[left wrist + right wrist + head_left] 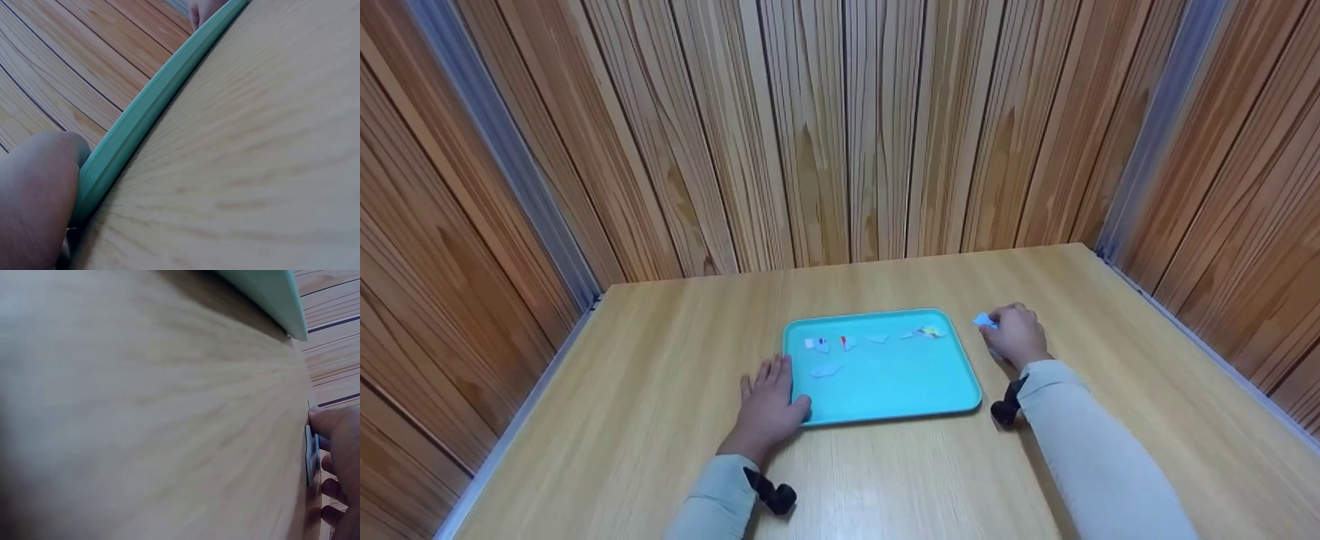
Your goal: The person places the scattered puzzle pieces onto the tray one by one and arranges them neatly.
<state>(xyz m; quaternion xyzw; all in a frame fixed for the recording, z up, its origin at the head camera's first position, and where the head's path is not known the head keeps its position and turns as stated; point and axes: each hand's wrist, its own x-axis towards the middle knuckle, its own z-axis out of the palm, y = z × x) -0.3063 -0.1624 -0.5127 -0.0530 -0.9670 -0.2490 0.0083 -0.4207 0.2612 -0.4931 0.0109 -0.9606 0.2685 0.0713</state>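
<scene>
A turquoise tray lies on the wooden table. Against its left rim rests my left hand, fingers straight and the thumb over the near corner. The left wrist view has this thumb at the tray's side. Right of the tray, my right hand pinches a small blue flat piece low over the table. In the right wrist view a thin piece shows edge-on beside the thumb, the other fingers curled behind. Its printed face is out of sight there.
Several small flat pieces lie in the tray: a pale one at left, a red-marked one, a white and purple one, a light blue one and a yellow-marked group. Wood-panelled walls enclose the table.
</scene>
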